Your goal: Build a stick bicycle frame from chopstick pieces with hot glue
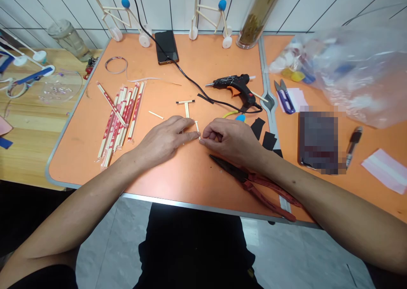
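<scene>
My left hand [168, 137] lies low over the orange table [178, 178], its fingertips on a short pale stick piece [197, 130]. From the right, my right hand [230, 140] meets the lower end of that piece with thumb and forefinger pinched; whether anything is between them is too small to tell. Just beyond my left fingers is a T-shaped stick piece [186, 109] with black ends on its crossbar, its lower part hidden by the hand. A loose short stick [156, 115] lies left of it. Long-nosed pliers [246, 180] lie under my right forearm.
Wrapped chopsticks [111, 125] lie at left. A black glue gun [238, 87] with a cable rests behind my right hand, near black strips [257, 127]. A phone [166, 47], stick models [208, 15], scissors [284, 96], a pen [353, 147] and a plastic bag [352, 72] stand or lie around.
</scene>
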The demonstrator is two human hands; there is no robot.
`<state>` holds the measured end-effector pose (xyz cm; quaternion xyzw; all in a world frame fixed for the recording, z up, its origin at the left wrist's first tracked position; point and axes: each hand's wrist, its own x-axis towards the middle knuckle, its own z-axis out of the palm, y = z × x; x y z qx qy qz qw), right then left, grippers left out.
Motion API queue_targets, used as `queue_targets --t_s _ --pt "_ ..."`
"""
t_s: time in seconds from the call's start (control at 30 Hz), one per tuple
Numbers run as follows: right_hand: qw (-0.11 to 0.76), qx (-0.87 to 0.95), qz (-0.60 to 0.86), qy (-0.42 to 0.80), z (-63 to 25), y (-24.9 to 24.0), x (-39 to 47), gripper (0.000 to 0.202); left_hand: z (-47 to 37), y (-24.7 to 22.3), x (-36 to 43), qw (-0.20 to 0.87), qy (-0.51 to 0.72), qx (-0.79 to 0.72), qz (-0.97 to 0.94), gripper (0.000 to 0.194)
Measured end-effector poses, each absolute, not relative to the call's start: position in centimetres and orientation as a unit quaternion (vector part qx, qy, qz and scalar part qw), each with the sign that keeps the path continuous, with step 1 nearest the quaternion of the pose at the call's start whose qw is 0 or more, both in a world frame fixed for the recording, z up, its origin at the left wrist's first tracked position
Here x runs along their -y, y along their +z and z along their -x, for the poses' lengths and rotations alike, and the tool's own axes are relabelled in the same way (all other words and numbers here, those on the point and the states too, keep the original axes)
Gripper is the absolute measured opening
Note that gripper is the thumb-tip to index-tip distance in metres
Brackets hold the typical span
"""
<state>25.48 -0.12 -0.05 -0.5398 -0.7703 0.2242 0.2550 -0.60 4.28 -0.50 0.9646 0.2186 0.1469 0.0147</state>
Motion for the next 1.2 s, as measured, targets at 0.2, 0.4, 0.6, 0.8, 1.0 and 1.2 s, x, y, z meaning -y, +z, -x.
queue_targets --t_s 0.2,0.4,0.6,0.8,1.0,1.2 --pt "0.251 0.768 0.544 0.226 -25.44 0.08 0.18 0.013 0.56 -0.42 -4.22 0.018 0.153 -0.220 -0.963 0.055" --pt "0.250 0.767 0.545 0.228 -25.42 0.15 0.20 0.013 0.48 -0.33 -4.12 0.027 0.151 -0.226 -0.962 0.056" --pt "0.248 0.769 0.542 0.230 -25.46 0.13 0.19 0.013 0.51 -0.27 -4.11 0.038 0.145 -0.231 -0.961 0.057" --pt "0.245 0.770 0.546 0.222 -25.44 0.17 0.22 0.013 0.58 -0.29 -4.15 0.040 0.138 -0.232 -0.962 0.059" --pt "0.244 0.769 0.545 0.229 -25.41 0.20 0.21 0.011 0.58 -0.39 -4.19 0.039 0.142 -0.229 -0.962 0.060" --pt "0.248 0.772 0.541 0.223 -25.40 0.20 0.28 0.016 0.53 -0.34 -4.13 0.044 0.158 -0.232 -0.959 0.062"
